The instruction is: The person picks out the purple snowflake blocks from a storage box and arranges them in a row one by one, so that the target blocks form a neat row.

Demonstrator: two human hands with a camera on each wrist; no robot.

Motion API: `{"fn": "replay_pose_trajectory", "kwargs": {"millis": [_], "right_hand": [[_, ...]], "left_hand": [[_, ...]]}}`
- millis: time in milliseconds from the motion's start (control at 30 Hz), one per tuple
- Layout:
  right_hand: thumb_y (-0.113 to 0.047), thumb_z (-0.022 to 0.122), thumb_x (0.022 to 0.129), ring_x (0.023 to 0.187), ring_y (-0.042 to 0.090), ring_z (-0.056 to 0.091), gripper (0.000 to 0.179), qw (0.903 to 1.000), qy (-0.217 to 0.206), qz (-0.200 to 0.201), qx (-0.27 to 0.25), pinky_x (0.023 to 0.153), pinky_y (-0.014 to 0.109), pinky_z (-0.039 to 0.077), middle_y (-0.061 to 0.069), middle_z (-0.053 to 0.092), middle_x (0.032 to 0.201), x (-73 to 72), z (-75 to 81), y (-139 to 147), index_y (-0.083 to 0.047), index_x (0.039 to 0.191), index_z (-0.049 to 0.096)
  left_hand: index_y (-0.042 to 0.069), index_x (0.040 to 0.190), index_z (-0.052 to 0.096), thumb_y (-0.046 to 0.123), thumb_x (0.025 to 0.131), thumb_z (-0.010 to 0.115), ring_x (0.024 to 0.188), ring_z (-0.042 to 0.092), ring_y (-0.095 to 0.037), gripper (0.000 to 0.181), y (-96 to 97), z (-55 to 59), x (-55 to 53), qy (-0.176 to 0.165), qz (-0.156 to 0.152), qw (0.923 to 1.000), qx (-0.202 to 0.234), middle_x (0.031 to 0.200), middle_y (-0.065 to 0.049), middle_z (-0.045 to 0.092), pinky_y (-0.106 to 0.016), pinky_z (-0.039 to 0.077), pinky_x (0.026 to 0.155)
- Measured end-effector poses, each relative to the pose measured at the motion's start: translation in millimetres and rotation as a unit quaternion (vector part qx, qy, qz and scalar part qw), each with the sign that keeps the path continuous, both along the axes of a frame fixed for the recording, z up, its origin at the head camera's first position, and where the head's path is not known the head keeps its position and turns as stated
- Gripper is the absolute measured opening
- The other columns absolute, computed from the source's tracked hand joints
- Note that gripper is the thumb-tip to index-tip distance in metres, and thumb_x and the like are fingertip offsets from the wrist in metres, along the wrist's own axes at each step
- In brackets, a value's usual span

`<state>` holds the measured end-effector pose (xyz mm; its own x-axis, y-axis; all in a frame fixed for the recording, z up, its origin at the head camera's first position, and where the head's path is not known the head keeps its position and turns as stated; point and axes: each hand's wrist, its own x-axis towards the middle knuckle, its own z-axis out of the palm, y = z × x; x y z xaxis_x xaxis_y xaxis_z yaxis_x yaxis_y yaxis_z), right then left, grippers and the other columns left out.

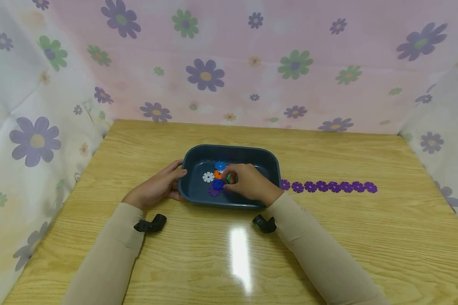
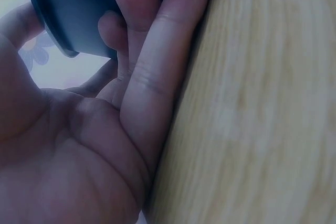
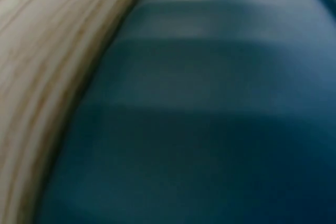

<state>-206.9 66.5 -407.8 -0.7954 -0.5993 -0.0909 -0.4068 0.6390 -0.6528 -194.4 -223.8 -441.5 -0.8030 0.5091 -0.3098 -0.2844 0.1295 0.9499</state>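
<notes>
A dark blue plastic tub (image 1: 198, 199) stands on the table, with several flower-shaped plastic discs inside: a white disc (image 1: 208, 177), a light blue disc (image 1: 220, 165), an orange disc (image 1: 217, 174), a dark blue disc (image 1: 218, 184) and a purple disc (image 1: 214, 192). My left hand (image 1: 158, 184) grips the tub's left end, thumb over the rim, fingers against the outer wall. Inside the tub, my right hand (image 1: 249, 182) bends its fingers and thumb over the discs; a bit of green shows between them. Whether they pinch a disc is hidden. The right wrist view shows only the tub's outer wall (image 3: 199, 77) and table.
Right of the tub, several purple discs (image 1: 333, 187) lie in a row on the wooden table (image 1: 366, 237). The row's left end meets the tub's side. Flowered cloth (image 1: 236, 46) hangs behind and along both sides. A black wrist mount (image 1: 150, 224) sits below each hand.
</notes>
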Motion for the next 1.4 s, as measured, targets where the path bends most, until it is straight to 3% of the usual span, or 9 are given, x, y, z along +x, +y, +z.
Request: {"fn": "replay_pose_trajectory", "kwargs": {"millis": [333,667,1100,1400], "right_hand": [[-0.012,0.078,0.088,0.075,0.015,0.056,0.023,0.9990,-0.032,0.012,0.028,0.073,0.028,0.049,0.004,0.063,0.082,-4.5,-9.5,-0.2,-0.008,0.109,0.068],[-0.011,0.081,0.084,0.068,0.013,0.053,0.026,0.9989,-0.032,0.006,0.034,0.066,0.026,0.046,0.003,0.060,0.076,-3.6,-9.0,0.0,-0.007,0.104,0.065],[-0.014,0.083,0.082,0.073,0.014,0.052,0.026,0.9981,-0.017,0.020,0.055,0.071,0.028,0.046,0.002,0.060,0.081,-4.0,-9.0,-1.4,-0.008,0.099,0.064],[-0.005,0.081,0.082,0.074,0.015,0.053,0.031,0.9980,-0.037,0.042,0.029,0.070,0.026,0.047,0.002,0.059,0.081,-0.8,-6.2,-0.5,-0.009,0.098,0.055]], "left_hand": [[0.022,0.155,0.023,0.040,0.109,0.039,0.086,0.072,-0.024,0.052,1.0,2.1,0.4,0.000,0.003,1.0000,0.005,0.108,-0.011,0.070,-0.045,0.061,0.080],[0.021,0.155,0.022,0.039,0.109,0.038,0.084,0.072,-0.023,0.052,1.4,2.1,0.6,0.003,0.001,1.0000,0.000,0.108,-0.010,0.070,-0.043,0.061,0.080],[0.022,0.156,0.022,0.040,0.109,0.037,0.086,0.073,-0.024,0.053,1.4,2.2,0.5,0.003,0.001,1.0000,0.000,0.107,-0.010,0.070,-0.045,0.061,0.080],[0.022,0.155,0.022,0.041,0.109,0.038,0.084,0.073,-0.023,0.053,1.2,1.1,-0.1,0.003,-0.001,1.0000,0.003,0.108,-0.010,0.070,-0.045,0.061,0.081]]}}
